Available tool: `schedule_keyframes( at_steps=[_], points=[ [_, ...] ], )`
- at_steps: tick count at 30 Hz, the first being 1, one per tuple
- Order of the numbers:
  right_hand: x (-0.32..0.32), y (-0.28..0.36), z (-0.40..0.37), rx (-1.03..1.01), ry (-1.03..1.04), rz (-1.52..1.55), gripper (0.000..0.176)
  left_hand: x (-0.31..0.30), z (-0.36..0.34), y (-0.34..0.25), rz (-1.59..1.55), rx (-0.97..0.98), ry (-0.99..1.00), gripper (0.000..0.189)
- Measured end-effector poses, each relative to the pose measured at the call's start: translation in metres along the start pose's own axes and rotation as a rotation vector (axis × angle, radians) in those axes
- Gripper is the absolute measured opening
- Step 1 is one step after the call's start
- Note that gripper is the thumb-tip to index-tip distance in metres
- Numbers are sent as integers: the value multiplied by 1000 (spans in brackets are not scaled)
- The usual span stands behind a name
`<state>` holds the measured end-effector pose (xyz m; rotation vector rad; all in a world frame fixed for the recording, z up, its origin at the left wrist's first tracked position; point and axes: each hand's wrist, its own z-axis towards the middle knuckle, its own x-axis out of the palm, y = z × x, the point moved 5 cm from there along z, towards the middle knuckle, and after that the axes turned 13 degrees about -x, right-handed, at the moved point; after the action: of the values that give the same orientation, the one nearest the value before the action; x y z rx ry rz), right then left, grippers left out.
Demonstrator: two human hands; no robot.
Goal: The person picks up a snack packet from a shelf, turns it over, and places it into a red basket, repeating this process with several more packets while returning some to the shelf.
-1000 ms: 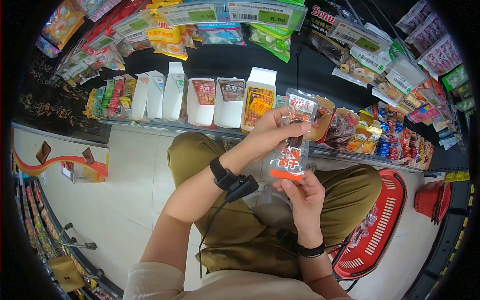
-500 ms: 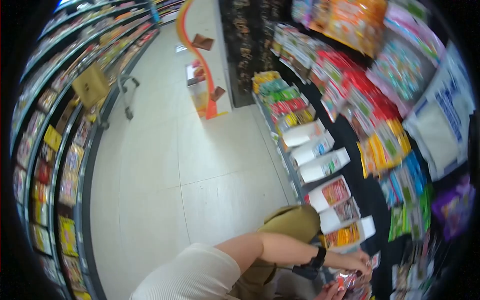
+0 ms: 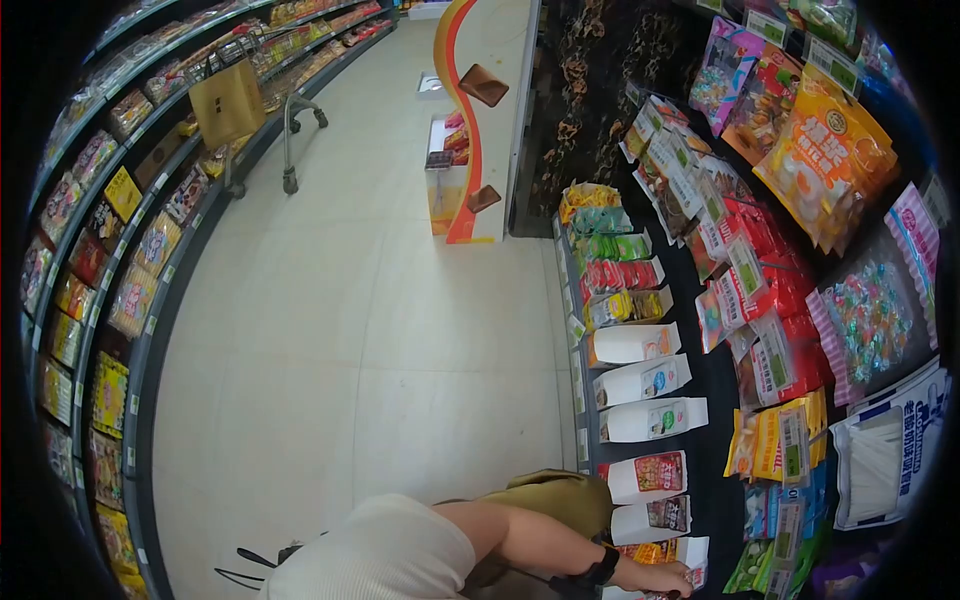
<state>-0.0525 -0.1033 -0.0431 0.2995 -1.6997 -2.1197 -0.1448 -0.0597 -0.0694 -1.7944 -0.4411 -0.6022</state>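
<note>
My left hand (image 3: 662, 577), with a black band (image 3: 603, 566) on its wrist, reaches to the bottom shelf at the lower edge of the view. Its fingers are curled, and what they hold is hidden. Just behind it stands an open white box (image 3: 690, 549) with orange-yellow packets (image 3: 648, 553) in it. Farther along the row are a white box with dark packets (image 3: 668, 515) and one with red packets (image 3: 660, 473). My right hand is out of view below the frame.
Bagged sweets hang on the right, among them an orange bag (image 3: 828, 150) and a yellow bag (image 3: 772, 442). Left across the tiled floor (image 3: 300, 330) run stocked shelves. A cart (image 3: 290, 150) with a tan bag (image 3: 227, 105) stands there, and a display stand (image 3: 480, 130) rises ahead.
The view has shifted, so the shelf boxes and my left arm sit lower in the frame. My right hand and the clear-and-red packet by my hands have gone out of view.
</note>
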Motion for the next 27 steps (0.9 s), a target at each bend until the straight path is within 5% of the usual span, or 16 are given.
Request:
schedule_keyframes(
  at_steps=[6, 11, 13, 14, 15, 16, 18, 20, 21, 27],
  points=[
    [-3, 14, -18, -55, -22, -76, 22, 5, -6, 14, -11, 46, 20, 20],
    [-22, 32, -53, -86, -122, -152, 25, 14, 36, 66, 76, -135, 56, 23],
    [-14, 16, -73, 54, -29, -98, 21, 30, 10, 61, 48, -49, 36, 25],
    [-23, 8, -80, 92, -69, -82, 19, 41, -4, 38, 397, 530, 160, 22],
    [-40, 4, -87, 108, -163, -66, 17, 56, -23, 41, 84, -222, 162, 22],
    [-64, 5, -99, 109, -293, -43, 15, 57, -21, 62, 47, -412, 116, 24],
    [-70, 9, -121, 121, -185, -223, 22, 66, -33, 66, 172, -336, 18, 28],
    [-68, 8, -143, 44, -329, 183, 23, 77, -29, 79, 213, -298, -24, 22],
    [-71, 8, -152, -5, -337, 174, 22, 85, -28, 90, 88, -329, 104, 20],
    [-85, 23, -187, -47, -418, 300, 18, 150, -59, 89, 90, -261, 148, 15]
  ],
)
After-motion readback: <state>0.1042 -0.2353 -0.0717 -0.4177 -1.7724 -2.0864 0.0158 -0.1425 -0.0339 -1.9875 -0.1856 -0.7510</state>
